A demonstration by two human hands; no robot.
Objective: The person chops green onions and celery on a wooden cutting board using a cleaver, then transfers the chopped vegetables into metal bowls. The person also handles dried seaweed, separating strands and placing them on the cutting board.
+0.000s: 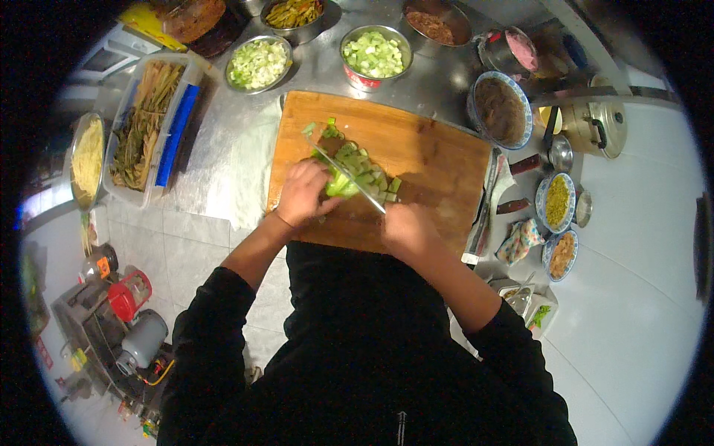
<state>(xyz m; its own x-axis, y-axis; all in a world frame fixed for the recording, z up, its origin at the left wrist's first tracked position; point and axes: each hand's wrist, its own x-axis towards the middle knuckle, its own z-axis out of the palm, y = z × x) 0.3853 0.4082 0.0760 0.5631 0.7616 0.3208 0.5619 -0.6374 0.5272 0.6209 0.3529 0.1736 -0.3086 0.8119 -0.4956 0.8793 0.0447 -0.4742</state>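
Note:
My right hand (410, 227) grips a kitchen knife (348, 175), its handle hidden in the fist. The blade slants up and to the left across the wooden cutting board (440, 189). My left hand (304, 189) rests on a piece of light green vegetable (341, 187) just left of the blade, fingers bent over it. Cut chunks of the green vegetable (368, 167) lie along the blade's far side, with a few small bits near the tip.
Beyond the board stand two metal bowls of chopped greens (258, 64) (376, 53). A blue-patterned bowl (500, 110) sits by its far right corner. Two brown-handled tools (525, 164) (513, 206) lie to the right. A plastic bin of pickled greens (148, 122) stands left.

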